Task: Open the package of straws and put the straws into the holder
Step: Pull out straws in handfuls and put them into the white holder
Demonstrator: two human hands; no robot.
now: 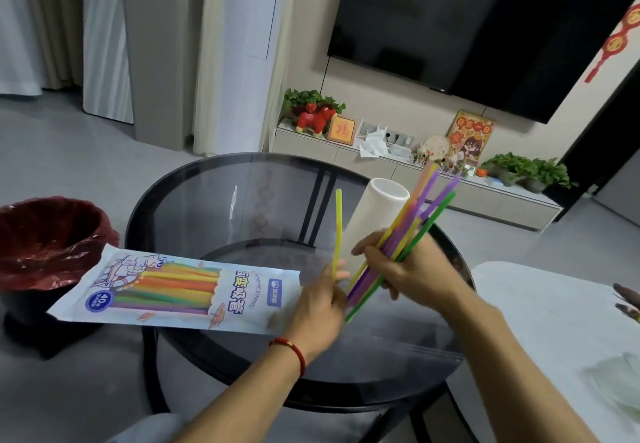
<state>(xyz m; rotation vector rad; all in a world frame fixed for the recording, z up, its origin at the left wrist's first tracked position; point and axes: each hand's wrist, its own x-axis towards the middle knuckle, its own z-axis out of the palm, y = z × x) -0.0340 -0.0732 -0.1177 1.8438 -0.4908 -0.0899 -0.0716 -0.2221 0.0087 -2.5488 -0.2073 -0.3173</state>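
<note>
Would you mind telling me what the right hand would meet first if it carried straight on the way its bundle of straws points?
Probably the white ribbed cylindrical holder, just beyond the right hand; depth is unclear.

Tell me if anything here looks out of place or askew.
The straw package overhangs the glass table's left edge, above the bin. The white holder appears tilted, not upright. The left hand pinches one yellow straw; the right hand grips a bundle of straws.
</note>
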